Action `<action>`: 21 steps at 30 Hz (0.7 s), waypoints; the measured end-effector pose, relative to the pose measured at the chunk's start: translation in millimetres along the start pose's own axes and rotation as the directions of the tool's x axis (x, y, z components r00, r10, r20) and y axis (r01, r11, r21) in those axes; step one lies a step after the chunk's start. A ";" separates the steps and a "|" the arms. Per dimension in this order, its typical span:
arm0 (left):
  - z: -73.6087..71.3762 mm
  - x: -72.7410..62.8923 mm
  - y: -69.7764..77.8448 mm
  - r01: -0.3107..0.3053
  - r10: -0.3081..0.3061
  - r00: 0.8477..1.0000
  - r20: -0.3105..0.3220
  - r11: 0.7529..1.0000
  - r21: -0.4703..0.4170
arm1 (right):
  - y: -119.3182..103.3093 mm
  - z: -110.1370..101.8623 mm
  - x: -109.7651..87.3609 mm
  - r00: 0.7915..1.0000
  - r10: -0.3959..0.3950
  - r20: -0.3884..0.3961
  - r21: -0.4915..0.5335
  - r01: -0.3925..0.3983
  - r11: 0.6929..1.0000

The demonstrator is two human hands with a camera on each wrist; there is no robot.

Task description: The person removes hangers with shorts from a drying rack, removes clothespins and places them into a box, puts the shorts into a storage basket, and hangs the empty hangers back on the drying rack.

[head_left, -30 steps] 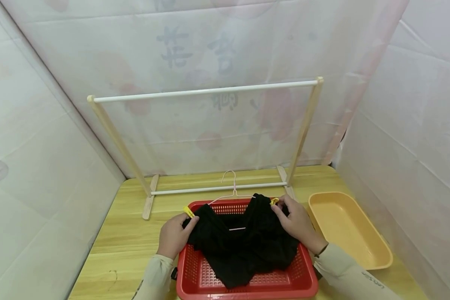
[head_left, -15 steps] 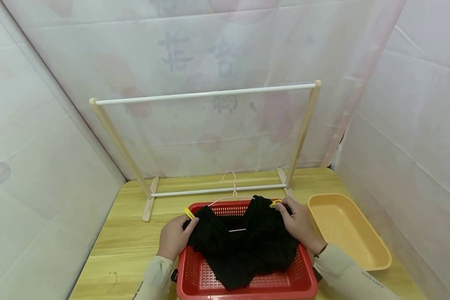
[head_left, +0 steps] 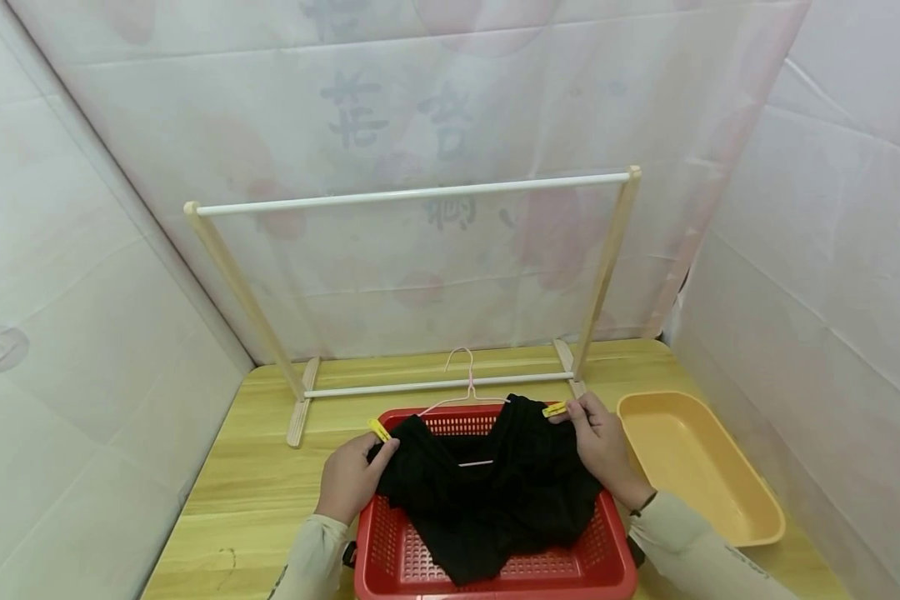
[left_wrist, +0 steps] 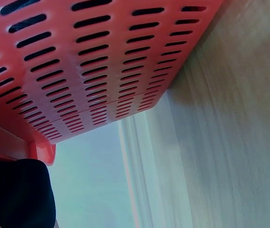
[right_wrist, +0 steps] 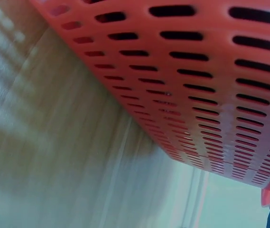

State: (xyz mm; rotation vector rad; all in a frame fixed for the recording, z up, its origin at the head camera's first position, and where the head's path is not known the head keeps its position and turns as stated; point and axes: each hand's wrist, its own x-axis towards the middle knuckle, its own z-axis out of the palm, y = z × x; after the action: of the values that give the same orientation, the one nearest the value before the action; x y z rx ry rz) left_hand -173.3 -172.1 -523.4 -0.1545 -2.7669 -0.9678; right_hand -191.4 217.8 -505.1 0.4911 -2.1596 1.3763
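Observation:
A black top (head_left: 487, 500) hangs over a pink wire hanger (head_left: 470, 379), spread across a red perforated basket (head_left: 495, 590). My left hand (head_left: 351, 477) pinches the top's left shoulder between thumb and fingers; a yellow clothespin (head_left: 379, 430) sits right at those fingertips. With its thumb and fingers, my right hand (head_left: 603, 442) holds a second yellow clothespin (head_left: 555, 409) at the right shoulder. In the left wrist view, black cloth (left_wrist: 21, 192) shows at the lower left beside the basket wall (left_wrist: 92, 61). The right wrist view shows mostly the basket wall (right_wrist: 210, 95).
A drying rack with a white top bar (head_left: 412, 194) and wooden legs stands behind the basket on the wooden table (head_left: 255, 483). To the right lies a shallow yellow tray (head_left: 697, 467). Pale printed sheets (head_left: 420, 100) enclose the back and sides.
My right fingers have shifted slightly right, and the clothespin there has turned, now showing its side. My left hand stays at the left shoulder. The whole head view has tilted slightly.

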 end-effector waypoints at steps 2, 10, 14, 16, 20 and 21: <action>0.9 -0.2 -1.0 -0.004 0.005 1.000 -0.002 1.000 0.002 | -7.9 -1.3 1.6 1.000 0.009 -0.006 0.009 -0.008 1.000; 1.7 -0.4 -1.5 -0.012 0.012 1.000 -0.005 1.000 -0.006 | -10.6 -1.2 2.8 0.995 0.003 -0.102 0.037 0.001 0.999; 1.9 -0.7 -1.1 -0.005 0.005 1.000 -0.002 1.000 -0.005 | 7.3 -1.3 -1.3 0.992 0.038 -0.117 0.018 -0.036 0.999; 2.0 -1.0 -0.9 -0.005 0.005 1.000 -0.002 1.000 -0.004 | 18.5 -1.7 -3.9 0.993 0.053 -0.106 -0.009 -0.055 0.998; 1.9 -1.2 -1.0 -0.007 0.007 1.000 -0.005 1.000 -0.001 | 31.6 -2.1 -6.2 0.997 0.024 -0.069 -0.070 -0.029 0.997; 1.8 -1.2 -1.0 -0.007 0.007 1.000 -0.004 1.000 0.000 | 33.6 -1.9 -6.2 0.998 0.005 -0.062 -0.091 -0.010 0.996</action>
State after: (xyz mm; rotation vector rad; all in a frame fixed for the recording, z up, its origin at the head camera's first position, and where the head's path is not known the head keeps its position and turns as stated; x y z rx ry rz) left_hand -172.7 -171.8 -525.7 -0.1616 -2.7610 -0.9647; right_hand -204.8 233.7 -532.4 0.4008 -2.1647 1.2740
